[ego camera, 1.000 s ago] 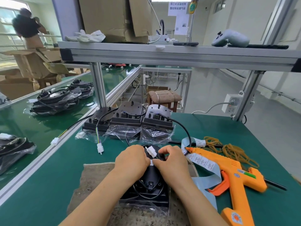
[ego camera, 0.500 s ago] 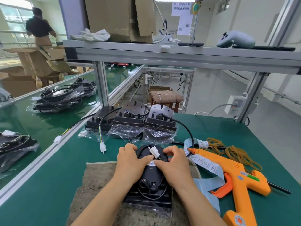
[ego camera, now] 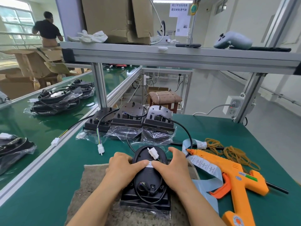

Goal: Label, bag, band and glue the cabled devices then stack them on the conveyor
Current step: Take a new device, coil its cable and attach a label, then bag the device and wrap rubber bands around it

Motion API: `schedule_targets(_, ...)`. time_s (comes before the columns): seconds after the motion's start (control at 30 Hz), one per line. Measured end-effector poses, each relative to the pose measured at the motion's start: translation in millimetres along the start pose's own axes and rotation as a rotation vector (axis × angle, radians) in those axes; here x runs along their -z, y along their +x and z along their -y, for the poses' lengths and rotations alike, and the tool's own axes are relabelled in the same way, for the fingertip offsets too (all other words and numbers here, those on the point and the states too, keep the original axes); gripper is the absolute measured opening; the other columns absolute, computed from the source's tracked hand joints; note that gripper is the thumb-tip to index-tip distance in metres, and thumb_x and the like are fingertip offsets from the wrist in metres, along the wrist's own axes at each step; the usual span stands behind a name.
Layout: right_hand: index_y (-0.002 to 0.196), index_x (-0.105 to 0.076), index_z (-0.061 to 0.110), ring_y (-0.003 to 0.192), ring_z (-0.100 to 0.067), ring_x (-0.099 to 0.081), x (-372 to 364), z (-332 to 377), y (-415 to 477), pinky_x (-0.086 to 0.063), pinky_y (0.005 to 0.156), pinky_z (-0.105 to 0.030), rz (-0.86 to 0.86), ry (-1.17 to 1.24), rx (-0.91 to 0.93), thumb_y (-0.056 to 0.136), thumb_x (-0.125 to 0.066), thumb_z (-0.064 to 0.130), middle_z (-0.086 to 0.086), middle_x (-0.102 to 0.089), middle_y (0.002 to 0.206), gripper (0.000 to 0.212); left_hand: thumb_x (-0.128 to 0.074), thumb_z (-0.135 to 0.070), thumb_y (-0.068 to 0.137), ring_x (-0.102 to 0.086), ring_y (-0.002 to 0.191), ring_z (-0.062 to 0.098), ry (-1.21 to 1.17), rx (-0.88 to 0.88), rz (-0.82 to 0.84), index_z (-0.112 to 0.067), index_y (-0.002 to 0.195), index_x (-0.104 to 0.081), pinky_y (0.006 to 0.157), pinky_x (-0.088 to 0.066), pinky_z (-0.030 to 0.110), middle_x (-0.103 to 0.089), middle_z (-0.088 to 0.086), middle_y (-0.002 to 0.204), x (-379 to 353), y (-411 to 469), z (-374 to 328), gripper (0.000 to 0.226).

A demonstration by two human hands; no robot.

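Over the mat, left hand (ego camera: 123, 167): fingers curled round the left rim of the black oval plastic device (ego camera: 149, 178), thumb pressed flat on the small white paper label (ego camera: 150, 165) on its domed back.
Right hand (ego camera: 173, 167): fingers wrapped along the right rim, thumb tip on the label's other end; the two thumbs nearly meet.
Device position: back-up on a coarse brown-grey fibre mat (ego camera: 91, 185) at the near edge of the green tabletop (ego camera: 48, 190), with a crinkled clear plastic bag (ego camera: 162, 215) under its square base.
Cable: a thin black lead loops over the housing; its white plastic connector (ego camera: 154, 153) lies loose on top.
Likely handling: rigid shell, probably fairly light. The smooth dome may slip, so grip the side rims or the square base, never the lead, which could snag.
To the right: orange hot-glue gun (ego camera: 231, 175), tan rubber bands (ego camera: 234, 154), pale blue strip of printed labels (ego camera: 203, 165).
Beyond: three bagged black devices (ego camera: 128, 124) in a row.
Far left: green conveyor belt (ego camera: 19, 128) carrying stacked bagged devices (ego camera: 55, 101).
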State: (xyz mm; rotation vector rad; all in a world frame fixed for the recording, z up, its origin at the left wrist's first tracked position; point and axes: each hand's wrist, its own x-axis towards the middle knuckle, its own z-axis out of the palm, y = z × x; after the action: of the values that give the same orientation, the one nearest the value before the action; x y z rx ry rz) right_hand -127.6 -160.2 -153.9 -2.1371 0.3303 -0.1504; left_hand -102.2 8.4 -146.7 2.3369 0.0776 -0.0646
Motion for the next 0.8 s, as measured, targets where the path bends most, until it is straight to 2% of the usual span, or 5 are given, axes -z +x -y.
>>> schedule_targets(0.13, 0.156, -0.014, 0.031, 0.146, -0.014, -0.025, 6.1, 8.8, -6.6, -0.03, 0.117, -0.039, -0.017, 0.226, 0.018, 0.068, -0.08, 0.051, 0.008, -0.02, 0.16, 0.112, -0.072, -0.064, 0.064, -0.062, 0.066, -0.002, -0.301, -0.082, -0.056, -0.039, 0.069, -0.067, 0.064, -0.05, 0.027, -0.068, -0.017, 0.071, -0.3, -14.7, -1.6, 0.026)
schedule_targets(0.27, 0.153, -0.005, 0.046, 0.123, -0.014, -0.058, 27.2, 19.1, -7.7, -0.054, 0.097, -0.042, 0.124, 0.635, -0.023, 0.041, -0.089, 0.046, 0.01, -0.049, 0.147, 0.14, -0.077, -0.063, 0.051, -0.07, 0.094, 0.018, -0.612, -0.101, -0.04, -0.033, 0.103, -0.067, 0.087, -0.056, 0.048, -0.074, -0.002, 0.101, 1.5, -24.1, -8.6, 0.06)
schedule_targets(0.47, 0.127, -0.056, 0.046, 0.103, -0.011, -0.071, 66.2, 17.2, -1.3, -0.058, 0.087, -0.035, 0.261, 0.553, 0.157, 0.048, -0.092, 0.029, 0.01, -0.072, 0.118, 0.088, -0.074, -0.063, 0.052, -0.067, 0.1, 0.006, -0.415, -0.272, 0.172, -0.029, 0.109, -0.068, 0.095, -0.052, 0.039, -0.071, -0.009, 0.107, 8.4, -22.5, -28.0, 0.067)
schedule_targets(0.67, 0.116, -0.064, 0.033, 0.097, -0.01, -0.072, 85.0, 17.6, -11.0, -0.058, 0.089, -0.034, 0.203, 0.453, 0.238, 0.053, -0.091, 0.023, 0.009, -0.075, 0.107, 0.069, -0.06, -0.065, 0.072, -0.065, 0.081, -0.009, -0.441, -0.445, -0.069, -0.037, 0.092, -0.071, 0.068, -0.045, 0.005, -0.072, -0.024, 0.09, 38.6, 12.8, -92.1, 0.036)
schedule_targets(0.8, 0.112, -0.065, 0.035, 0.092, -0.003, -0.071, 110.5, 16.2, -17.1, -0.052, 0.075, -0.012, 0.212, 0.391, 0.318, 0.058, -0.089, 0.017, 0.015, -0.074, 0.102, 0.062, -0.054, -0.044, 0.095, -0.065, 0.088, -0.002, -0.329, -0.479, 0.18, -0.029, 0.093, -0.075, 0.08, -0.049, 0.017, -0.072, -0.018, 0.091, 2.8, 41.9, -143.9, 0.026)
